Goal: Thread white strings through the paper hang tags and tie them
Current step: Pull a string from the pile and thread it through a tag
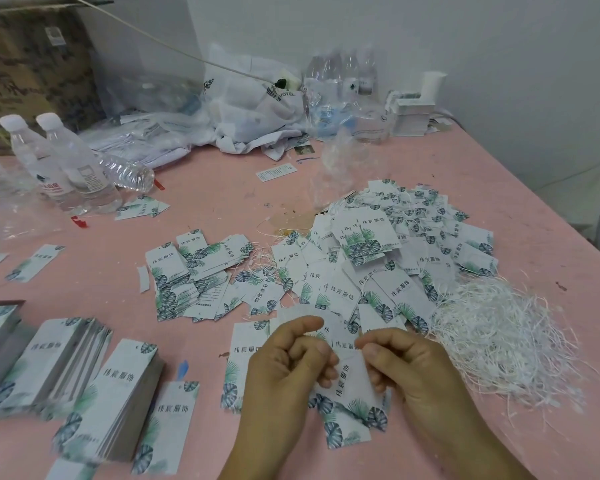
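Pink table (222, 202): work surface, all supplies within arm's reach.
Held tag (349, 382): between both hands, low centre, just above the table; held up likely so the hole end is reachable.
Left hand (284, 368): fingers curled, thumb and fingertips pinching the tag's left edge.
Right hand (406, 372): fingers curled, pinching the tag's right edge; any string in the pinch too fine to tell.
White strings (499, 334): one loose heap, just right of the hands, handy for the right hand; uncountable.
Strung tags (378, 258): one big pile behind the hands, likely finished.
Tag stacks (118, 393): about three neat stacks left, likely unthreaded.
Bottles (70, 168): two upright, one lying, far left.
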{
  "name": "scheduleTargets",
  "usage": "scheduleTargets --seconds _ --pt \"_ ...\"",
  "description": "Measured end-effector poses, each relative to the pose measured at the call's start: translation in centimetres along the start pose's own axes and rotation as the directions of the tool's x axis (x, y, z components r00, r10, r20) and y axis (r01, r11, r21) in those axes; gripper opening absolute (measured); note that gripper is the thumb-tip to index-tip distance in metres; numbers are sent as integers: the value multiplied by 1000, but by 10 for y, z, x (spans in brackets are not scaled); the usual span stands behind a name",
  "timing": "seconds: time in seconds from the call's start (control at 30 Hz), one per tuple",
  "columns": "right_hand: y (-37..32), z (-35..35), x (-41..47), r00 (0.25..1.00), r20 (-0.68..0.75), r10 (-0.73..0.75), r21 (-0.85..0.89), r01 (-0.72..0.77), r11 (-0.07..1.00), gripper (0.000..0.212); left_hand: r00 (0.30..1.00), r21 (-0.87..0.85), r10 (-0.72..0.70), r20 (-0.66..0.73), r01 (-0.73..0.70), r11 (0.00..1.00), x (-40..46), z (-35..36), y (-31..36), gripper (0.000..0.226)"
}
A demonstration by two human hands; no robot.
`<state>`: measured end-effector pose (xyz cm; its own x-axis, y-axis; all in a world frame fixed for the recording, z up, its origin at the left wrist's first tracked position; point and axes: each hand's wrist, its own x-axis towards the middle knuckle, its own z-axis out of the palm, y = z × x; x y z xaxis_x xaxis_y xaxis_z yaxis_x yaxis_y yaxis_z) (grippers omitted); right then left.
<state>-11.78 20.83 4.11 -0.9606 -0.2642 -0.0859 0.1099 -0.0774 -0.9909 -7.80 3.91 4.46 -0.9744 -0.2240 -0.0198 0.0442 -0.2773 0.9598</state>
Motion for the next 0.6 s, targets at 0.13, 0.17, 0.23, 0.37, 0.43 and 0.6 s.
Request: scheduleTargets --seconds 0.13,0.17,0.23,0.37,0.43,0.6 --pt "0 1 -2 999 17 -36 -15 36 999 22 999 36 -11 37 10 999 -1 3 -1 25" --pt "-1 3 -2 999 16 -45 -4 45 999 22 999 41 -14 41 12 999 -2 3 -1 23" --pt "-2 4 -2 998 3 -58 10 58 998 21 999 59 -15 50 12 998 -2 3 -1 21" --pt "-3 4 -4 997 -10 -70 -29 70 997 16 998 93 -10 66 4 996 -3 4 -2 17" --pt "-3 5 -4 997 -8 -75 -36 75 997 16 998 109 -8 65 1 994 -3 5 -4 18" --pt "-3 5 -5 996 8 -83 -46 84 995 16 997 161 19 76 -31 986 -4 4 -6 19"
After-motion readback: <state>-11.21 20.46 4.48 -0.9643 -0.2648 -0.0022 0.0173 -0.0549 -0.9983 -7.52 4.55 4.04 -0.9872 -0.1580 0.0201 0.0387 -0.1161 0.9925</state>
